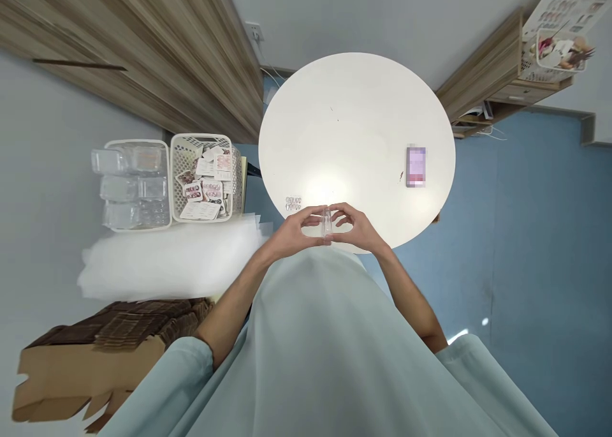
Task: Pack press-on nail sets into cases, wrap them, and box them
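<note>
Between my two hands, over the near edge of the white oval table (354, 111), is a clear plastic box (327, 225), seen edge-on. My left hand (299, 231) grips its left side, thumb below and fingertips above. On the other side my right hand (356, 228) pinches it the same way. Whether the box has anything inside, I cannot tell. Just beyond my left hand, a small set of press-on nails (293, 203) in rows lies on the table.
A phone (415, 166), blurred out, lies on the table's right. To the left stand a basket of clear boxes (129, 188) and a basket of printed cards (203, 182). White plastic sheets (172, 258) and flattened cardboard boxes (90, 367) are nearer me. A wooden cabinet (497, 73) stands right.
</note>
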Available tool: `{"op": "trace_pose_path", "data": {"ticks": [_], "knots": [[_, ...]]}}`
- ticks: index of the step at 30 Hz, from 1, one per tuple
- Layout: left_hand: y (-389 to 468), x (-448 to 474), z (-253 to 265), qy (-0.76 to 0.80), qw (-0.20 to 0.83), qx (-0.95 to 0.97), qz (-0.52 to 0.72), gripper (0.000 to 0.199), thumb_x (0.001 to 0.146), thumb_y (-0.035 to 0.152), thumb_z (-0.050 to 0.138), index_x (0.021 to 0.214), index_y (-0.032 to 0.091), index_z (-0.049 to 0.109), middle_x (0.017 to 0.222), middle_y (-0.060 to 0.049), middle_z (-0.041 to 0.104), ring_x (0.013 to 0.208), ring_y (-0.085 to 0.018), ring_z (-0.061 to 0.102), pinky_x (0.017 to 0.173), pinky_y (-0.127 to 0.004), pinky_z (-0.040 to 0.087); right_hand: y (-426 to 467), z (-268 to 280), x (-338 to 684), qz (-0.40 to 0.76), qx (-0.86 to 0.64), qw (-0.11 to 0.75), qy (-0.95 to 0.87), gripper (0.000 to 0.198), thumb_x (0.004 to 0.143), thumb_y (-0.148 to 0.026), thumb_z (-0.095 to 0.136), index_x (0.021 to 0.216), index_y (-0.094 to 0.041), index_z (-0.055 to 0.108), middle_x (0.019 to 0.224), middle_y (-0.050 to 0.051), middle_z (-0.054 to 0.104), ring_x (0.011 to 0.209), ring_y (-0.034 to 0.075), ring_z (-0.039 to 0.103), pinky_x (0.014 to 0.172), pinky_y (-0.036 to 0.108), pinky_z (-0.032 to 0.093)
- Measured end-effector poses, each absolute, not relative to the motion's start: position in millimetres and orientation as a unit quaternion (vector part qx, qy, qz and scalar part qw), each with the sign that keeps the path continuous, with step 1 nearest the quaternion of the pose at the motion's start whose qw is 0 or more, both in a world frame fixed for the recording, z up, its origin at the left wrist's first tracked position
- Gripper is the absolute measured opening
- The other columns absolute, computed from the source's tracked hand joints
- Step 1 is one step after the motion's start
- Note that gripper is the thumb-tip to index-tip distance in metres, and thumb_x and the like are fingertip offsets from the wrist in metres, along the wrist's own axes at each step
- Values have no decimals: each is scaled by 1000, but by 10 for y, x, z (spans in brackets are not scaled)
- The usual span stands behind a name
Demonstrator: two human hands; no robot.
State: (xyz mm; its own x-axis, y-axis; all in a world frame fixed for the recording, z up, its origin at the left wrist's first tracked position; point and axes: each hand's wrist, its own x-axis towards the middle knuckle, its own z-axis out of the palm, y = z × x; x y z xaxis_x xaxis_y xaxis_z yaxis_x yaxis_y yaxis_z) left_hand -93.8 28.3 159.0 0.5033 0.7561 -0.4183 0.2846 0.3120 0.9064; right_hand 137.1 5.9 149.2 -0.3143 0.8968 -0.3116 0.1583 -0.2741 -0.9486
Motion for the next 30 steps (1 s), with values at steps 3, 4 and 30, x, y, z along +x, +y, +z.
{"op": "trace_pose_path", "data": {"ticks": [3,4,30], "knots": [[255,-993,1570,452,674,558,176,87,69,53,96,148,36,64,148,-8,67,138,-40,63,118,-59,53,19,1485,1335,615,-509,300,-523,63,71,-45,95,127,-32,67,127,5,70,111,25,68,98,44,58],[244,-1010,1565,451,676,556,175,87,69,53,96,148,37,64,148,-8,66,138,-40,63,118,-59,53,4,1480,1324,614,-509,302,-522,63,71,-44,95,126,-32,67,127,5,70,111,25,68,98,43,57],[18,-1059,1513,448,680,487,315,93,66,55,98,145,30,57,148,-16,63,141,-40,59,116,-59,53,-189,1500,1300,591,-522,369,-492,83,73,-67,89,141,-34,58,149,10,62,120,28,67,96,43,61]]}}
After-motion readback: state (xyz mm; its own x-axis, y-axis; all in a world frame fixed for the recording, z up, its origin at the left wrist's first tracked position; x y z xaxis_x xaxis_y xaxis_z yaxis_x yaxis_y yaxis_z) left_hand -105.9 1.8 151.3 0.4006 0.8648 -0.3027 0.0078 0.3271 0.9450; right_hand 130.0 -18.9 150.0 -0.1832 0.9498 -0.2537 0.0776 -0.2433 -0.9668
